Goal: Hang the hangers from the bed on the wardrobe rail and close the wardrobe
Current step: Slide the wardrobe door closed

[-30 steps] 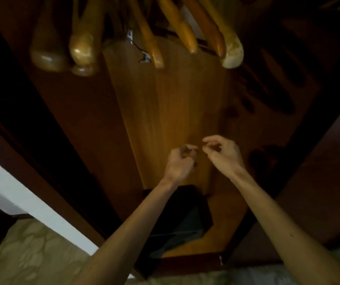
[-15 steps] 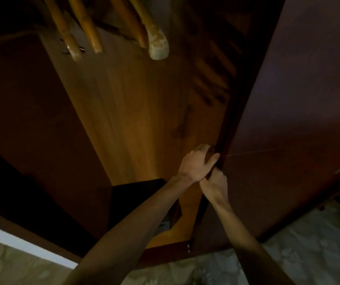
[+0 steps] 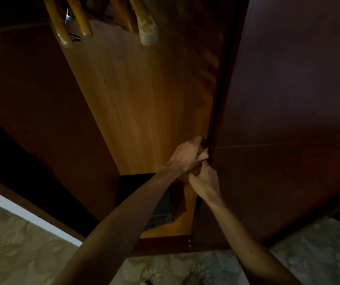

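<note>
Now both hands meet at the edge of the dark wardrobe door (image 3: 288, 112), which stands on the right side of the view. The left hand (image 3: 185, 155) is the upper one; its fingers curl around the door edge, so its grip is closed on the door. The right hand (image 3: 205, 179) is just below and touches the left one. Its fingers also bend toward the door edge, and it seems to hold the same edge, though the fingertips are hidden behind the wood.

Inside, the lit wooden back panel (image 3: 144, 103) of the wardrobe is visible between the door and the dark left wall. At the top of the view several wooden hangers (image 3: 146, 27) hang down; the rail itself is out of the view. A dark box (image 3: 142, 188) sits at the bottom of the wardrobe, partly covered by the left forearm. A pale patterned floor (image 3: 21, 254) lies below.
</note>
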Demonstrator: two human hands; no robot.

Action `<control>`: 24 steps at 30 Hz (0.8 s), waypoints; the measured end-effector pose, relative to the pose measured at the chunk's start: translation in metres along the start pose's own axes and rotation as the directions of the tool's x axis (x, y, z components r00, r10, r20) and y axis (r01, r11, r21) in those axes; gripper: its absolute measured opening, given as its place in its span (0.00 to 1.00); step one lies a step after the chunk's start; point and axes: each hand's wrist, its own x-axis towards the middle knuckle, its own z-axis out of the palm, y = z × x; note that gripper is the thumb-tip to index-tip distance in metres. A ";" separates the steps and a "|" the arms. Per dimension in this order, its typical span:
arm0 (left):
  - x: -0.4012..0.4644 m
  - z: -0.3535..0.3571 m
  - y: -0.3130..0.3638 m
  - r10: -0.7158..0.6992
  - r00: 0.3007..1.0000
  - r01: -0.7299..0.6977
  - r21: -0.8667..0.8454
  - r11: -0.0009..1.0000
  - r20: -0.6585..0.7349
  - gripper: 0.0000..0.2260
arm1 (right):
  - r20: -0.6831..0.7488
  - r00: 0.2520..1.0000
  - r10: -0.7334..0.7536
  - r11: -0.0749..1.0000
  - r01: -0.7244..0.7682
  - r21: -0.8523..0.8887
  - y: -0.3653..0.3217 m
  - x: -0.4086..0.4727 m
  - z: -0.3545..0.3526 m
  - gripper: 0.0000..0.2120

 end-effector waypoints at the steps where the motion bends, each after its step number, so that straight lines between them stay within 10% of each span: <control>1: -0.001 0.000 -0.001 0.006 1.000 -0.006 -0.007 1.000 -0.009 0.19 | 0.003 1.000 -0.003 1.000 0.003 0.003 0.001 0.000 -0.001 0.20; 24: -0.058 -0.046 -0.058 -0.067 0.995 0.069 0.032 0.997 -0.079 0.12 | 0.141 0.989 -0.040 0.926 0.090 -0.366 0.001 0.016 0.018 0.12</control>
